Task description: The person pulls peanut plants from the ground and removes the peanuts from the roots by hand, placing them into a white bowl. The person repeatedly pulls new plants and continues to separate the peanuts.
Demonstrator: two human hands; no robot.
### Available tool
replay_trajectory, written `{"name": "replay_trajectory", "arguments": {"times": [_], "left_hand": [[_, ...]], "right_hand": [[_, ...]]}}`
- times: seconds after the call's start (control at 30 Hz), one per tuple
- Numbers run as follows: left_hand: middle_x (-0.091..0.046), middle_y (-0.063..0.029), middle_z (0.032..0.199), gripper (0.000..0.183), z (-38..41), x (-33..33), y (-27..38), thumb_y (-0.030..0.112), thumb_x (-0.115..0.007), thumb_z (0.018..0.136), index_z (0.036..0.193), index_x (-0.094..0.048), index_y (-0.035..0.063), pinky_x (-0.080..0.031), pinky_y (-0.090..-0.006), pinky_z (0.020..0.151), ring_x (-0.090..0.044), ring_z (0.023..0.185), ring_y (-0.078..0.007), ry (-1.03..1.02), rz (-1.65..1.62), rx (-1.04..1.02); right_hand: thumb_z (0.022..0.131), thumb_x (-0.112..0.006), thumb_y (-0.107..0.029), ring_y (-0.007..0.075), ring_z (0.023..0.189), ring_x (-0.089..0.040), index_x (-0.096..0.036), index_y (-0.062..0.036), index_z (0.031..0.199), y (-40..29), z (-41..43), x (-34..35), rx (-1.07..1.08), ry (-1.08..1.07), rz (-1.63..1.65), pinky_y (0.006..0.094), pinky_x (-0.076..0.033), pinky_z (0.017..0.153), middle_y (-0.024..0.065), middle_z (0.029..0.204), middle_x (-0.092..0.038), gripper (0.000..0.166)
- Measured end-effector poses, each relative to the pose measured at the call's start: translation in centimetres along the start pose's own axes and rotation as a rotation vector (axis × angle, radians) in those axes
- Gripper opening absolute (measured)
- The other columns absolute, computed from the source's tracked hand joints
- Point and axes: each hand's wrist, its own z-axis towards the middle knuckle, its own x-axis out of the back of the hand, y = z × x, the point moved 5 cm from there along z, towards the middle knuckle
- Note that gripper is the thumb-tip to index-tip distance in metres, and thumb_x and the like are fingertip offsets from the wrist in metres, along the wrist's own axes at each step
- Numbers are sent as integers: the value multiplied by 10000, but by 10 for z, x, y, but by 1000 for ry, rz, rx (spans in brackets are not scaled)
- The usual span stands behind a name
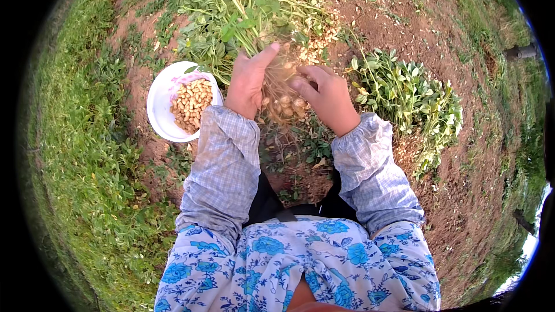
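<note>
My left hand (248, 79) is closed around the base of a pulled peanut plant (282, 89), its stems and leaves pointing away from me. Pale peanut pods hang among the thin roots, several in a cluster below the hands. My right hand (321, 91) is at the right side of these roots, thumb and fingers bent close together; whether a pod is between them cannot be told. Left of my left hand stands a white plastic bucket (158, 103), partly filled with shelled-looking tan peanut pods (190, 104).
A pile of leafy peanut plants (204, 13) lies ahead, with more pods (321, 45) at its right edge. Another heap of plants (409, 91) lies to the right on brown soil (390, 17). Green low growth (95, 173) runs along the left.
</note>
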Motion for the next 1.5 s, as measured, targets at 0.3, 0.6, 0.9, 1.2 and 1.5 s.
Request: {"name": "replay_trajectory", "arguments": {"times": [0.3,0.6,0.9,1.2,1.5], "left_hand": [[-680,-179,874,240,-10,-2,9,53,-648,871,1056,-591,-89,-595,-346,517,-691,659,-242,72,-42,38],[-694,-158,890,276,-6,7,2,144,-645,898,1081,-613,-60,-614,-351,584,-704,702,-233,35,-54,107],[-694,-120,878,245,4,14,-5,138,-644,901,1076,-616,-32,-604,-325,576,-694,679,-210,24,14,66],[-677,-164,854,273,2,22,14,105,-669,875,1048,-574,-82,-607,-364,520,-698,658,-244,-5,-12,111],[-689,-162,860,268,-3,23,16,150,-649,895,1063,-640,-59,-610,-383,548,-698,665,-252,69,-116,80]], "right_hand": [[760,-766,-160,288,695,-580,-615,-37,969,-21,0,10,-13,152,-55,377,-490,628,148,907,-569,286],[790,-772,-185,111,649,-547,-617,-12,941,10,0,-1,-412,-7,393,269,-448,576,15,770,-590,277],[856,-729,-233,113,692,-584,-641,8,1006,3,-3,-18,-358,-200,390,292,-483,618,35,801,-629,297],[916,-656,-201,73,632,-495,-647,-13,960,-15,3,38,-217,78,668,242,-425,550,-6,728,-543,192],[907,-677,-220,76,691,-585,-637,-47,978,1,-5,22,-598,-36,1047,197,-472,566,10,875,-621,191]]}}
